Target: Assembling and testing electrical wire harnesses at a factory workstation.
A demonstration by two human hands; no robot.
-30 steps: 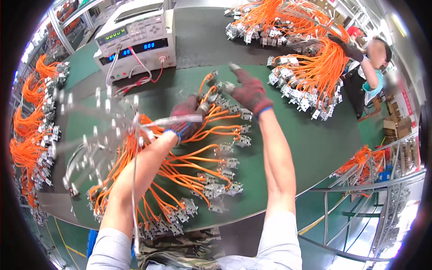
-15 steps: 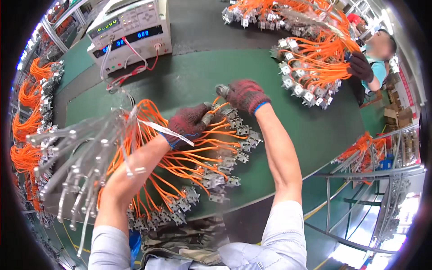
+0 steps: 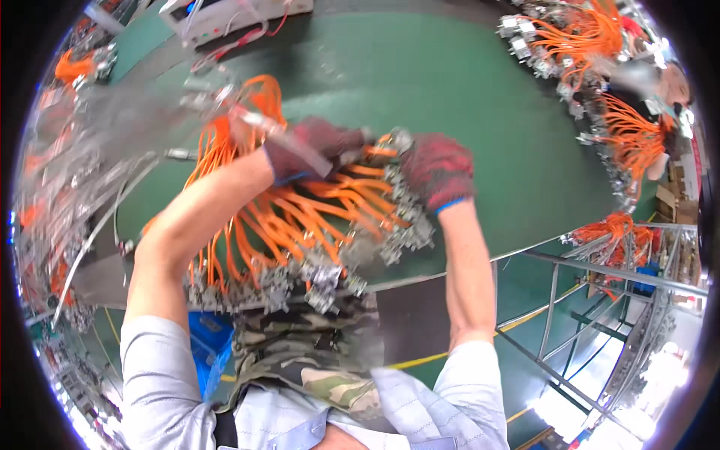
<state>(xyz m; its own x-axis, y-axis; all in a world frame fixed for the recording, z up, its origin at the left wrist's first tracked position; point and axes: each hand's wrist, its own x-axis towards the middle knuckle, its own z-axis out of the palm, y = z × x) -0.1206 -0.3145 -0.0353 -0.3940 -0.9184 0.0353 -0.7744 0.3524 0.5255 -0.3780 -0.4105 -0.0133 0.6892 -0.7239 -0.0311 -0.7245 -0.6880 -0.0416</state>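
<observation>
At far left, clear plastic strands blur past counting (image 3: 90,139). Right of them, one white box-shaped machine (image 3: 247,22) stands at the bench's (image 3: 510,165) far edge. One pale strip (image 3: 271,129), too blurred to read, lies across the left hand (image 3: 319,148), whose gloved fingers curl around orange wires (image 3: 300,214). These fan over the near bench, their many metal ends (image 3: 322,281) uncountable. The gloved right hand (image 3: 439,171) bends its fingers beside one metal end; whether they grip it, I cannot tell. At far right, another orange bundle (image 3: 628,142) sits near one co-worker (image 3: 675,84).
</observation>
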